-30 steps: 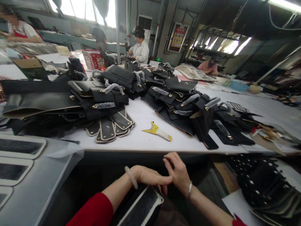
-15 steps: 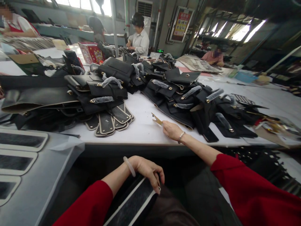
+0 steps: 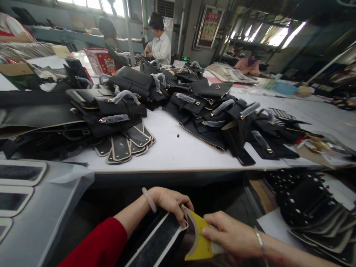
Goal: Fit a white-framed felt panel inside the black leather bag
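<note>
My left hand [image 3: 169, 202] rests on top of a flat black panel with a cream border [image 3: 158, 241] that lies in my lap, fingers curled over its upper corner. My right hand [image 3: 230, 235] holds a yellow scraper tool [image 3: 198, 239] by its handle, the curved yellow blade touching the panel's corner right under my left fingers. Both wrists wear bracelets and the sleeves are red.
A white table [image 3: 178, 150] carries piles of black leather bag parts [image 3: 214, 115] and oval pieces [image 3: 125, 142]. A grey tray [image 3: 33, 207] with bordered panels sits at left, studded black pieces [image 3: 308, 207] at right. Other people work at the far end.
My right hand took the yellow scraper from the table and brought it down to the panel in my lap. The left hand stayed on the panel.
</note>
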The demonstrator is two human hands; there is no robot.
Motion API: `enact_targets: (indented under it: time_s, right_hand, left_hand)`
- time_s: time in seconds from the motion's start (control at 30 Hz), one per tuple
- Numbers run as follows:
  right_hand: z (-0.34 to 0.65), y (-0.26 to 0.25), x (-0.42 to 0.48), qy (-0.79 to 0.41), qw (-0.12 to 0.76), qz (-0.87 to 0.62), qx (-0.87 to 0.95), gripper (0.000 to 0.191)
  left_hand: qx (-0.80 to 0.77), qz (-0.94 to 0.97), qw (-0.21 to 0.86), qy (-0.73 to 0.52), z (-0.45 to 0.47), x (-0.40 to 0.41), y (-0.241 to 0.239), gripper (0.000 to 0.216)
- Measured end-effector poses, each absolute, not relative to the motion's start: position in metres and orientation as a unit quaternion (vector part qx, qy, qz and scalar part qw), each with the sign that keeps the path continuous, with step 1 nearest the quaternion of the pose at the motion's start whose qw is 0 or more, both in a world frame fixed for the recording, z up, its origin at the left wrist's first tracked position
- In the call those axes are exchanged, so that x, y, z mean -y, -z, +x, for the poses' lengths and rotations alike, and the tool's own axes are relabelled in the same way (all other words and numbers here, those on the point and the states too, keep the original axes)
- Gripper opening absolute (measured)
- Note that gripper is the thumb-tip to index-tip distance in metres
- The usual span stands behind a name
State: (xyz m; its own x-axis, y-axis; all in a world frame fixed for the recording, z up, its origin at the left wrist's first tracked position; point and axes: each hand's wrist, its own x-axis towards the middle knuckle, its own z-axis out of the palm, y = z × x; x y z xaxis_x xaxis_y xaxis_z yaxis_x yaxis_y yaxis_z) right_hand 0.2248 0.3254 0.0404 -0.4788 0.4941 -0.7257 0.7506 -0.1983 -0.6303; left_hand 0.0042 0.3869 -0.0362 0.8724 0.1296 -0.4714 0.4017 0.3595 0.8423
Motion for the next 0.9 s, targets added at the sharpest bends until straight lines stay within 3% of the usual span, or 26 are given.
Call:
enact_targets:
  time_s: [0.27,0.6,0.9]
  right_hand:
    - [0.216,-0.021,-0.318,0.588,0.076,0.512,-0.622,0.020]
    - [0.206,-0.025,-0.318,0.673,0.108,0.519,-0.516,0.018]
    - [0.189,-0.033,-0.314,0.656,0.138,0.565,-0.481,0.021]
  left_hand:
    - [-0.269,0.587,0.757,0.098,0.001,-0.389,0.032,0.095]
    - [-0.262,0.617,0.734,0.105,-0.002,-0.392,0.026,0.101]
    - [-0.254,0.641,0.717,0.102,-0.003,-0.396,0.024,0.101]
